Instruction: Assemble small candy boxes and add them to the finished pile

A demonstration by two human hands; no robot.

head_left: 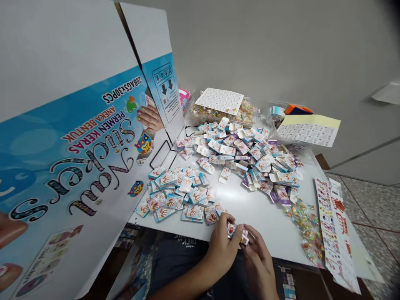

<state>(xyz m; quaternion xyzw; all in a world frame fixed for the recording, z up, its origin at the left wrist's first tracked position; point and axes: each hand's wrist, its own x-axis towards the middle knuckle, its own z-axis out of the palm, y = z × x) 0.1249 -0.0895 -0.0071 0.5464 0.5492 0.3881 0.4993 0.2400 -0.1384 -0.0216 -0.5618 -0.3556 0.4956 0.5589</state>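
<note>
Holding the small white printed piece [244,239] lightly and squarely seems to me the key to doing this well; I see it at the near edge of the white table [231,198], above the lap, with red pictures showing. The left hand [223,241] grips it from the left, thumb laid across it, while the fingers of the right hand [258,252] close in on its right end. Both hands are drawn narrow around it, though I cannot tell how the hidden fingertips sit underneath. I would press at the edges rather than the middle, since it looks likely to crease, and let one hand steady it while the other works. Just beyond the left hand lies a pile of small cartons [179,193], close enough to knock, so I would hold the wrists low. Farther back spreads a heap of cartons [240,150], many with open flaps; off to the right lie wrapped pieces [306,229] beside sticker sheets [331,233]
</note>
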